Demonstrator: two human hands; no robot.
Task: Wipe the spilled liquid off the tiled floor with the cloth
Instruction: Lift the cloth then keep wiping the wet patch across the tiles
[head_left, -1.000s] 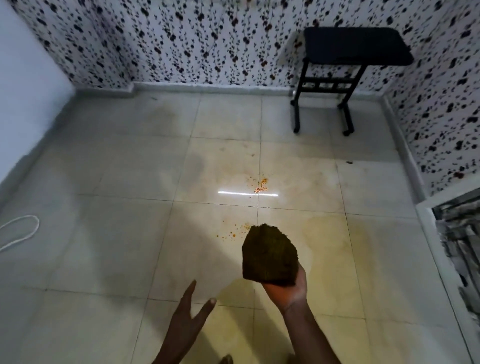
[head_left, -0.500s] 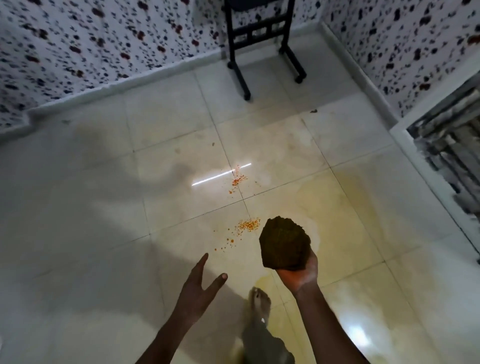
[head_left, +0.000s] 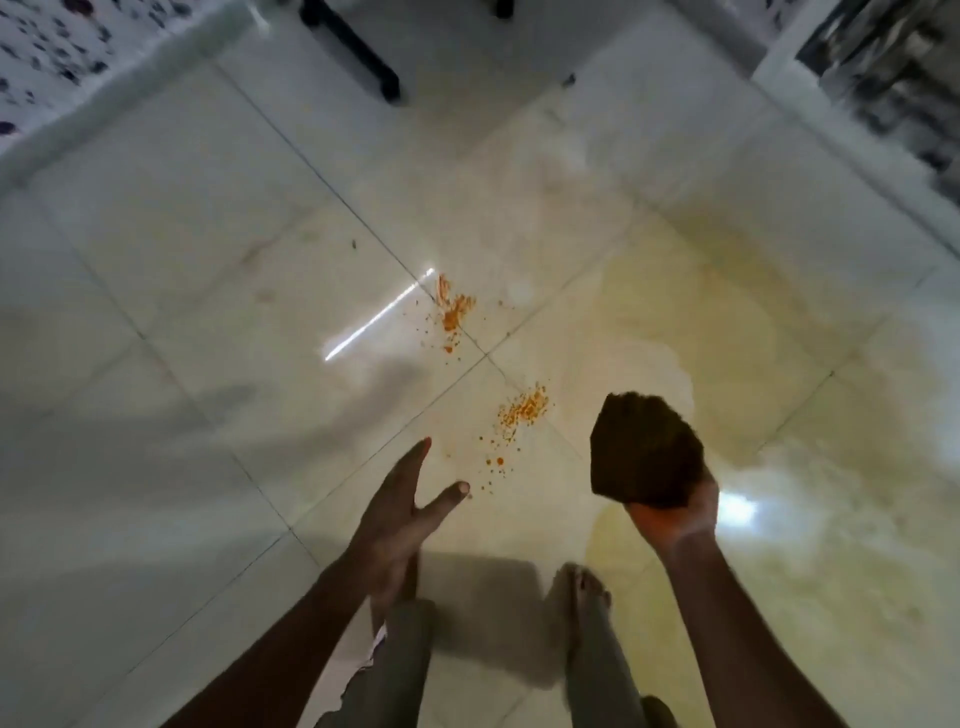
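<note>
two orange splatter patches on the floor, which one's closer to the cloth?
The lower patch, just left of the cloth that the right hand holds. The other lies farther up, by the light streak.

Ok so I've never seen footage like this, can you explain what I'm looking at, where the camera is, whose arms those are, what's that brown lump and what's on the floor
There is no machine here. The camera sits on a person's head and looks forward and down, so the two arms coming up from the bottom edge are that person's own, and the bare feet below are theirs too.

The right hand grips a bunched dark brown cloth, held up above the floor. The left hand holds nothing, with its fingers straight and the thumb spread.

Below is a pale tiled floor. A wide yellowish wet patch spreads across the tiles on the right, reaching under the cloth. Two small scatters of orange specks lie near the middle: one by the tile joint, another closer to the hands. The bright streak is only reflected light. At the top edge, black furniture legs show.
</note>
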